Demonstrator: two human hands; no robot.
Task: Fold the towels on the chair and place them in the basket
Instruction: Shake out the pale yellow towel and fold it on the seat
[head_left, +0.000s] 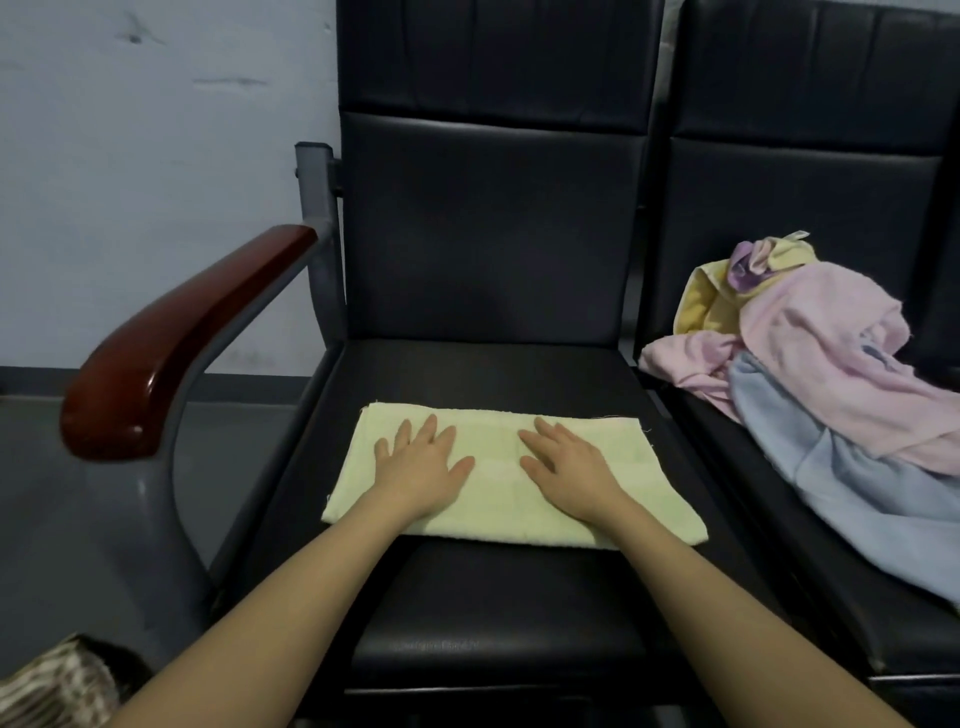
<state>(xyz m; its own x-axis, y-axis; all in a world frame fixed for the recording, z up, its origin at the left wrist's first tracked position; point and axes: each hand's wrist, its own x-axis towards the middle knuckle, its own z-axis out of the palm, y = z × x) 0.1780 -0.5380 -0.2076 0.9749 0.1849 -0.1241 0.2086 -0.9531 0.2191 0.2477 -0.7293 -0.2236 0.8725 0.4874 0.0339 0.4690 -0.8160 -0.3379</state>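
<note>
Pale green, the folded towel lies flat on the black chair seat, its long axis running left to right. Left hand and right hand press on it side by side, fingers straight and spread, pointing far. Unfolded pink, blue and yellow towels are heaped on the neighbouring seat to the right.

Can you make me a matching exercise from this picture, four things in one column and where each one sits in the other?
Things:
1. green towel
2. pink towel
3. blue towel
4. armrest

Places:
A. left of the near seat
B. flat under both hands
C. top of the pile on the right seat
D. under the pink one, trailing forward

Pairs: 1-B, 2-C, 3-D, 4-A
</note>
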